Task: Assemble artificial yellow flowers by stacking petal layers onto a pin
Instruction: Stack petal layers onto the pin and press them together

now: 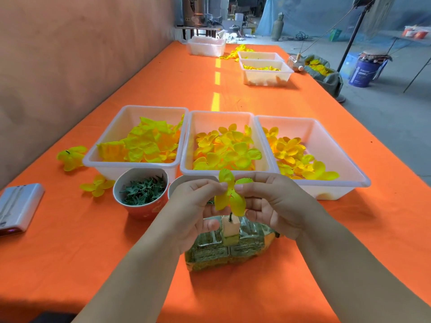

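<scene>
A yellow petal layer (229, 195) is held between both hands just above a thin dark pin (231, 217). The pin stands in a small foam block (231, 229) on top of a filled plastic bottle (229, 250) lying on the orange table. My left hand (193, 206) pinches the layer's left side and my right hand (268, 201) pinches its right side. Three white trays hold loose yellow petals: large ones in the left tray (112, 136), medium in the middle tray (221, 117), smaller in the right tray (326, 145).
A red cup of green calyx pieces (142, 192) stands left of my hands, with a second cup (177, 185) partly hidden behind my left hand. Two finished yellow flowers (71, 157) (98, 185) lie left of the trays. A white phone-like device (16, 208) sits at the table's left edge. More trays (265, 73) stand far back.
</scene>
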